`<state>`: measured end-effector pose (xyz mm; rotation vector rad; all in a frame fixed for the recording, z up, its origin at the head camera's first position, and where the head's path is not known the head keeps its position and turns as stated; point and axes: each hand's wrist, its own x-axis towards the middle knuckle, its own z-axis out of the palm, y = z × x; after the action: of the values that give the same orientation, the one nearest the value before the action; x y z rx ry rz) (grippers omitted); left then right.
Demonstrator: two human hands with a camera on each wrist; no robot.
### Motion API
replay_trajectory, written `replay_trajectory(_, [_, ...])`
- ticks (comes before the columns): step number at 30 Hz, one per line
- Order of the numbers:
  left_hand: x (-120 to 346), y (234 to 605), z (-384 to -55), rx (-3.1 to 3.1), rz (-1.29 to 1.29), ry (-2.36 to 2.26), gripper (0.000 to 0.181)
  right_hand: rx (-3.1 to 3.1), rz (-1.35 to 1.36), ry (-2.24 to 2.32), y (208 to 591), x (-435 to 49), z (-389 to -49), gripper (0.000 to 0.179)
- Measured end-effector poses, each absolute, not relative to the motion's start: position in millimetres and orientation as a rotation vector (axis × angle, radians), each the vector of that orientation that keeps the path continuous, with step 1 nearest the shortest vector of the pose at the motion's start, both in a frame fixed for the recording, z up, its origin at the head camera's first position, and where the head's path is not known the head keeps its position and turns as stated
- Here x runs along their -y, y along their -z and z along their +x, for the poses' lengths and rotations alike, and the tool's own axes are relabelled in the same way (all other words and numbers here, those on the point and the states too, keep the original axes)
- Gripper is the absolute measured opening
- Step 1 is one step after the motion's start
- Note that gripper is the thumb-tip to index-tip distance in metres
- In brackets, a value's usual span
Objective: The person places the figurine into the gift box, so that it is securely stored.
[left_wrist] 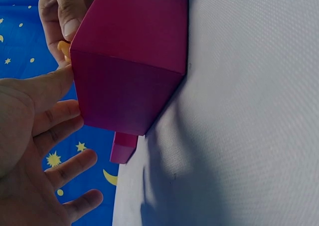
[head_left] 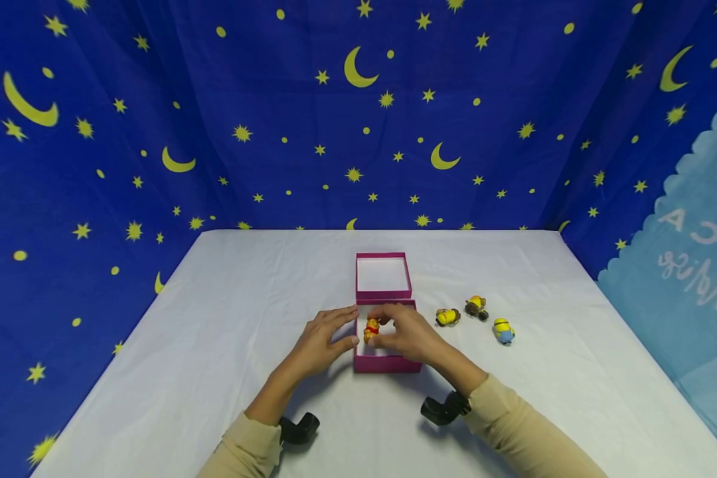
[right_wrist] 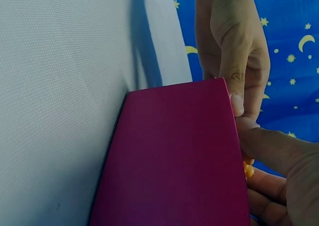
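Head view: right fingers [head_left: 388, 310], curled, pinch the orange figurine [head_left: 371, 330]; left fingers [head_left: 338, 313], loosely spread, touch the pink box [head_left: 385, 364].

The figurine [head_left: 371, 330] was coloured orange and red, the box [head_left: 387, 364] magenta; the blue backdrop [head_left: 299, 99] was star-patterned in yellow.

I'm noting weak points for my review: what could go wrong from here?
The right hand pinches a small orange-and-red figure, which might slip and topple. The left hand is at the left side of the pink box and could nudge it. The lid lies close behind, so it might shift too.
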<state>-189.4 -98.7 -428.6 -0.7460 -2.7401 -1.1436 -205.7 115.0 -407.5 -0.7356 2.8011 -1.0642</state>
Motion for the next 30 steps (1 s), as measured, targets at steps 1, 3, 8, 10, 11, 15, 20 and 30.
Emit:
replay_trajectory(1, [99, 429, -189, 2.740, -0.746, 1.143, 0.048, -2.801, -0.732, 1.053, 408, -115, -206, 0.045])
replay_trajectory(3, [98, 429, -189, 2.739, -0.746, 1.139, 0.048, -2.797, -0.732, 1.026, 408, -113, -206, 0.045])
replay_trajectory(8, [98, 429, -190, 2.738, -0.752, 1.128, 0.049, -2.769, -0.703, 0.980, 408, -111, -208, 0.044])
replay_trajectory(10, [98, 429, -190, 2.739, -0.753, 1.131, 0.049, -2.762, -0.697, 0.950, 408, -110, -208, 0.045])
replay_trajectory(11, [98, 429, -190, 2.740, -0.754, 1.133, 0.049, -2.760, -0.696, 0.928, 408, -109, -209, 0.045])
replay_trajectory(15, [98, 430, -190, 2.741, -0.752, 1.130, 0.049, -2.743, -0.717, 0.869, 408, -108, -211, 0.046])
replay_trajectory(20, [97, 429, -190, 2.742, -0.749, 1.129, 0.048, -2.737, -0.746, 0.838, 407, -107, -212, 0.045])
replay_trajectory(30, [97, 430, -190, 2.735, -0.743, 1.134, 0.049, -2.762, -0.810, 0.698, 408, -103, -213, 0.039])
